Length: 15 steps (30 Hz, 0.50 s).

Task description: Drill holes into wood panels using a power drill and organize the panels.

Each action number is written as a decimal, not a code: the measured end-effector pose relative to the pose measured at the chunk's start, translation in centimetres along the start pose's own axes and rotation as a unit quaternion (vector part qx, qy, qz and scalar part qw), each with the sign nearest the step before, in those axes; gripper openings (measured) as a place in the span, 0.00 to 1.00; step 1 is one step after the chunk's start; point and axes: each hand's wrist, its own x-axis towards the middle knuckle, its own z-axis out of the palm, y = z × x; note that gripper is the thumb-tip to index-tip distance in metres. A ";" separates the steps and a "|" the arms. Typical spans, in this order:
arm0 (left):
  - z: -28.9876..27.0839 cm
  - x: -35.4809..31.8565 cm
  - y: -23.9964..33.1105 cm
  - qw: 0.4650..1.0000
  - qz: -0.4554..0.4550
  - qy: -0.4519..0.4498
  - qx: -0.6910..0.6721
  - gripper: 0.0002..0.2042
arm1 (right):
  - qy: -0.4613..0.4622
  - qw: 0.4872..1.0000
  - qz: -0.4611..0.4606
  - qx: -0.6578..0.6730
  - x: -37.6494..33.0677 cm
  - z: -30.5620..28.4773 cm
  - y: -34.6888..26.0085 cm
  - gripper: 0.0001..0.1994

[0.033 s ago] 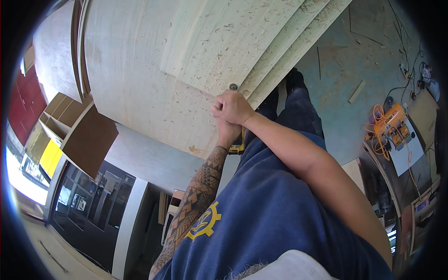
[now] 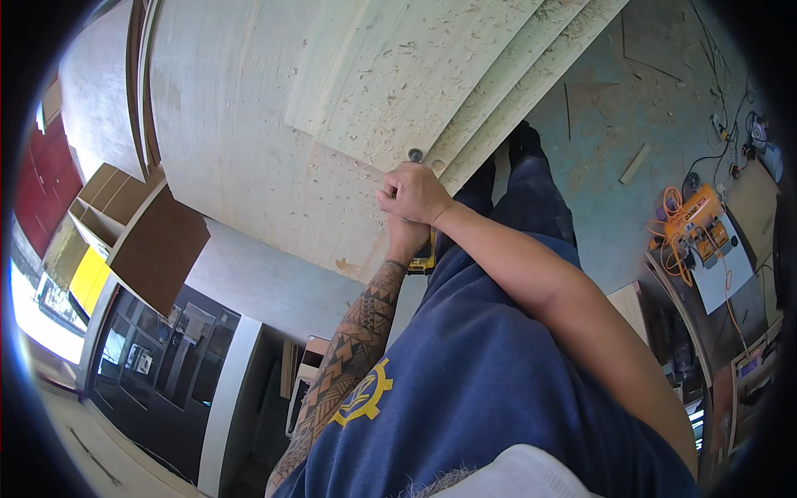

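Both my hands are together at the near corner of a stack of pale wood boards (image 2: pixel 365 91). My right hand (image 2: pixel 418 192) is closed on top, its fingers curled over a mostly hidden cordless drill. Beneath it, my left hand (image 2: pixel 404 236) is wrapped round the same tool, with its fingers largely covered. Only the drill's yellow and black base (image 2: pixel 422 264) shows, beside my left wrist. Just beyond my knuckles a round dark metal bit (image 2: pixel 415 154) is at the board's surface. A shallow round hole (image 2: pixel 437 166) lies to its right, near the board edge.
Wood shavings litter the boards, whose edges step down at the right. On the floor lie a wood offcut (image 2: pixel 634 163) and black cables (image 2: pixel 721 133). An orange machine (image 2: pixel 696 217) with an orange hose stands at right. A brown open cabinet (image 2: pixel 158 249) is at left.
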 end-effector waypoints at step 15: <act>1.4 -2.8 -3.3 0.985 -0.121 0.024 -0.119 0.26 | -0.100 0.989 -0.071 -0.085 0.0 4.4 -0.2 0.10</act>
